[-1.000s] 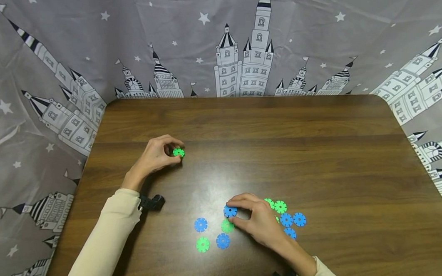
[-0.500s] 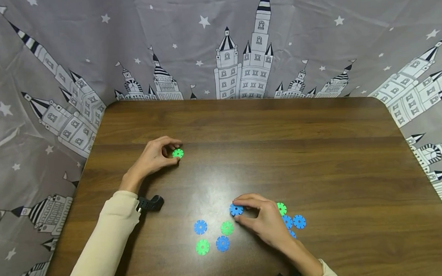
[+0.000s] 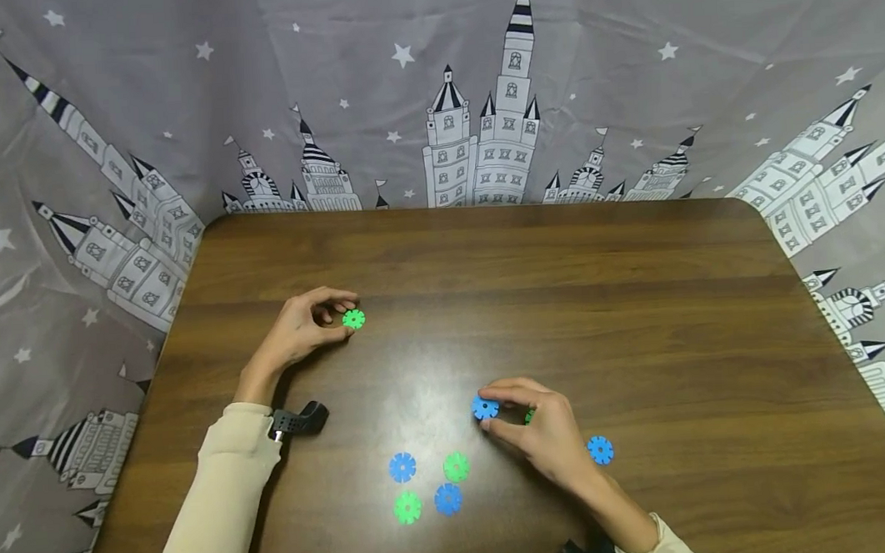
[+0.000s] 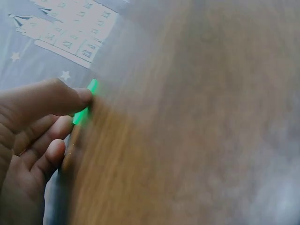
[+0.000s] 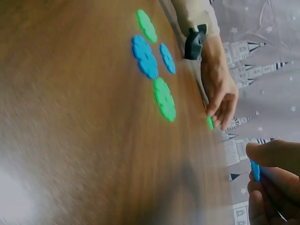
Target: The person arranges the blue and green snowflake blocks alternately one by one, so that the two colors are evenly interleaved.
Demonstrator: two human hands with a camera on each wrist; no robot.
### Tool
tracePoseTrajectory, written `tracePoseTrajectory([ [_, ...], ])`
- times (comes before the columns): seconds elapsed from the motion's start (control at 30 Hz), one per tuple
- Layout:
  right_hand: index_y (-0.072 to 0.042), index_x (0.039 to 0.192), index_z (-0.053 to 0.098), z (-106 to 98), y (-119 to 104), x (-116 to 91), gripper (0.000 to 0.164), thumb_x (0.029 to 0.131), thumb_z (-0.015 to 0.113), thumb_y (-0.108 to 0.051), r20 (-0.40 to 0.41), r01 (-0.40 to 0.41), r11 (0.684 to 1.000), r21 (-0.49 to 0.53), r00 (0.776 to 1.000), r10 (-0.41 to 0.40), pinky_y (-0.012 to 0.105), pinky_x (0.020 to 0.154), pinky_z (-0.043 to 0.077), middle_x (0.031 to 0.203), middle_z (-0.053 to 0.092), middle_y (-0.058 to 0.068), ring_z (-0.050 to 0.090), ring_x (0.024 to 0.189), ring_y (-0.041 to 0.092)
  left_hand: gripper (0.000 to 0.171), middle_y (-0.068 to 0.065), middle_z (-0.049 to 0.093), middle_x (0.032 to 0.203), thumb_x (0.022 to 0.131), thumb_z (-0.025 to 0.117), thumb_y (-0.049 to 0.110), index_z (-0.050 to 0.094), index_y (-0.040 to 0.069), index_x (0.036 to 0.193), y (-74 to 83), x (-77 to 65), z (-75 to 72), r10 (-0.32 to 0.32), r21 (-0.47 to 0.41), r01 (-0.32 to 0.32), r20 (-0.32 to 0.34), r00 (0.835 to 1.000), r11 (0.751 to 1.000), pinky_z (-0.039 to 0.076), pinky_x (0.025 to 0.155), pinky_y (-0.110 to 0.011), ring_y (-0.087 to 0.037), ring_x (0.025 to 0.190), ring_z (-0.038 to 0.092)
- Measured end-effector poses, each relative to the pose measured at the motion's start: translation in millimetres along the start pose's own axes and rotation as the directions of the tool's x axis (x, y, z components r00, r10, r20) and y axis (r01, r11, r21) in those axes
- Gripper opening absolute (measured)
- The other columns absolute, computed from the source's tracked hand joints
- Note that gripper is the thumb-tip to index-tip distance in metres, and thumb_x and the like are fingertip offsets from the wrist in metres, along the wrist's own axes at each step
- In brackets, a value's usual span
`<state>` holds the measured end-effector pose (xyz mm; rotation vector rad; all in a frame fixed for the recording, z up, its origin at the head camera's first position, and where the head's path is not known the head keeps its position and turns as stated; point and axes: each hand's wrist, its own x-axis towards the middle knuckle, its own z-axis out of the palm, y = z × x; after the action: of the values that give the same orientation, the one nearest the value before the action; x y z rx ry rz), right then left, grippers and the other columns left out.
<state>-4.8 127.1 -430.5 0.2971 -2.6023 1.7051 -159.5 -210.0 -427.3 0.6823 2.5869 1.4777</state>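
Note:
My left hand (image 3: 298,330), over the left part of the table, pinches a green notched plastic disc (image 3: 354,319) between thumb and fingers. In the left wrist view that green disc (image 4: 86,104) shows edge-on under the thumb tip. Toward the front middle, my right hand (image 3: 544,426) pinches a blue notched disc (image 3: 484,407) by its rim. The same blue disc (image 5: 255,170) appears edge-on between thumb and fingers in the right wrist view. Part of a green disc (image 3: 529,416) shows through the gap of the right hand, which hides other discs behind it.
Left of the right hand lie two blue discs (image 3: 402,467) and two green discs (image 3: 456,467), flat on the brown wooden table (image 3: 639,299). Another blue disc (image 3: 600,449) lies just right of that hand. A grey castle-print cloth (image 3: 371,63) hangs behind the table.
My right hand has carried the blue disc to the right, away from the loose green disc, and now covers more of the right-hand discs. The left hand keeps its pinch, nearly still.

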Motion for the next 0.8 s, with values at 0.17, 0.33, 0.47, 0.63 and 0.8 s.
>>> tracePoseTrajectory([
  [0.17,-0.010,0.103,0.077,-6,0,7,0.031,0.075,0.084,-0.003,-0.016,0.001,1.000,-0.020,1.000,-0.001,0.038,0.079,0.055,0.108,0.070,-0.007,0.066,0.097,0.013,0.042,-0.028,0.068,0.100,0.073,0.077,-0.014,0.065,-0.013,0.114,0.5,-3.3,-0.8,-0.017,-0.012,0.017,-0.001,1.000,1.000,0.047,0.069,-0.030,-0.042,0.082,0.058],
  [0.33,-0.011,0.103,0.077,-14,-2,22,0.031,0.074,0.086,-0.006,-0.053,0.003,0.998,-0.056,0.999,-0.006,0.041,0.080,0.055,0.109,0.070,-0.005,0.066,0.096,0.013,0.043,-0.028,0.068,0.100,0.073,0.077,-0.013,0.065,-0.013,0.114,-8.3,1.4,0.6,-0.035,-0.022,0.036,0.014,0.999,0.999,0.046,0.070,-0.028,-0.042,0.083,0.058],
  [0.47,-0.010,0.105,0.077,-17,-5,40,0.031,0.075,0.085,-0.008,-0.054,-0.019,0.999,-0.041,0.998,0.016,0.042,0.081,0.055,0.111,0.070,-0.002,0.065,0.098,0.015,0.044,-0.024,0.070,0.100,0.073,0.079,-0.011,0.066,-0.009,0.115,-27.0,4.6,1.9,-0.042,-0.022,0.042,0.002,0.999,0.999,0.045,0.070,-0.024,-0.036,0.083,0.059],
  [0.63,-0.007,0.106,0.076,-15,-8,65,0.030,0.077,0.083,-0.007,-0.037,-0.051,0.999,0.014,0.998,0.051,0.043,0.086,0.054,0.114,0.068,0.001,0.065,0.098,0.018,0.045,-0.018,0.071,0.100,0.073,0.082,-0.004,0.068,-0.004,0.115,-37.1,4.7,1.9,-0.062,-0.016,0.062,0.001,0.998,0.998,0.045,0.071,-0.022,-0.028,0.082,0.060],
  [0.8,-0.008,0.107,0.076,-5,-8,89,0.029,0.078,0.082,-0.007,-0.025,-0.064,0.997,0.039,0.998,0.065,0.039,0.088,0.053,0.113,0.069,0.001,0.064,0.098,0.018,0.045,-0.021,0.071,0.100,0.073,0.080,-0.008,0.067,-0.007,0.115,-29.8,5.3,1.9,-0.078,-0.012,0.078,0.005,0.997,0.997,0.046,0.071,-0.027,-0.033,0.082,0.060],
])
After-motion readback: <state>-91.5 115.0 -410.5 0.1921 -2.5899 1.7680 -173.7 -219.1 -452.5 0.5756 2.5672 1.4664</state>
